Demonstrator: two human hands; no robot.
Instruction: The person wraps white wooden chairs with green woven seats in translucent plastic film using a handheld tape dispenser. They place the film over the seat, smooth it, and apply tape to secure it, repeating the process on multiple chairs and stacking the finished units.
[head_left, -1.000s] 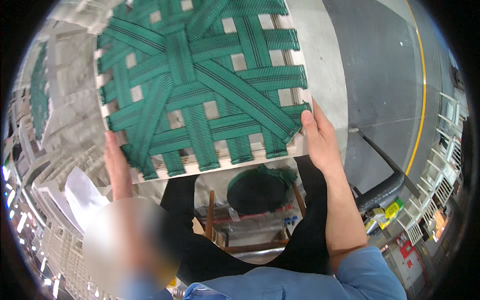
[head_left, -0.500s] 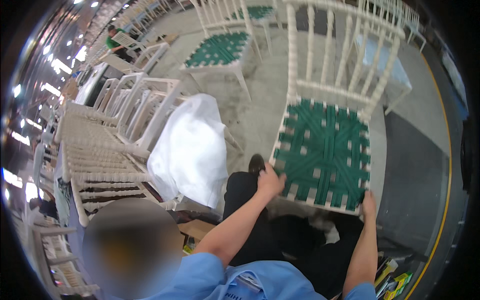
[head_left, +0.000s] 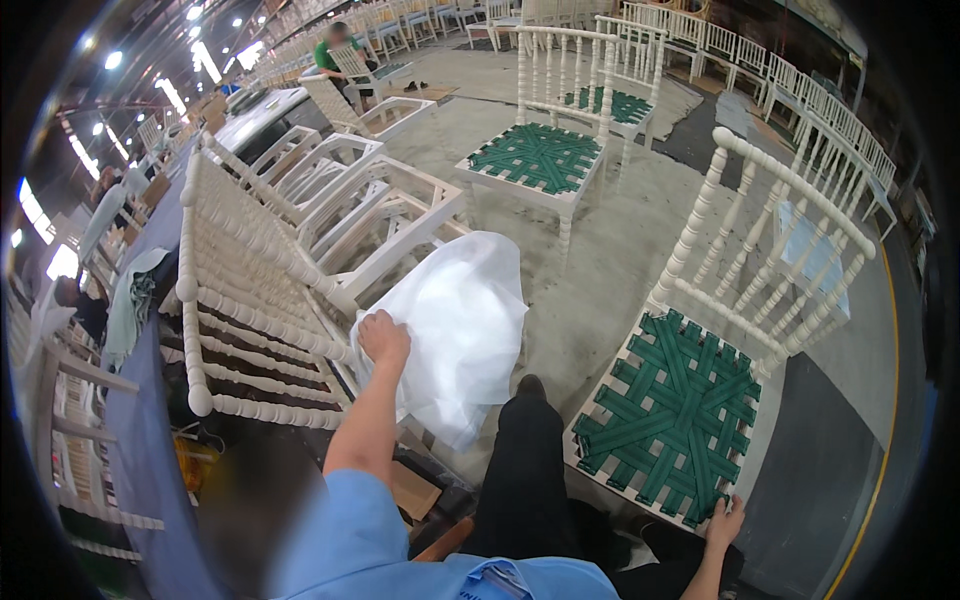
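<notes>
A cream chair [head_left: 690, 415] with a spindle back and a seat woven of green webbing stands in front of me on the right, its back pointing away. My right hand [head_left: 724, 522] grips the seat frame at its near right corner, fingers partly hidden by the edge. To the left, a thin white sheet [head_left: 455, 320] lies draped in a heap over something hidden. My left hand [head_left: 385, 338] is on the sheet's left edge, its fingers curled into the material.
Cream chairs [head_left: 270, 300] lie tipped over beside the sheet on my left. Another green-webbed chair [head_left: 540, 160] stands farther off. A person in green [head_left: 330, 55] sits at the far left. Rows of chairs [head_left: 780, 90] line the back. A dark mat [head_left: 815, 450] lies at right.
My left hand has let go of the green-webbed seat and reached left onto the white sheet. My right hand stays on the chair's corner. The view has turned left.
</notes>
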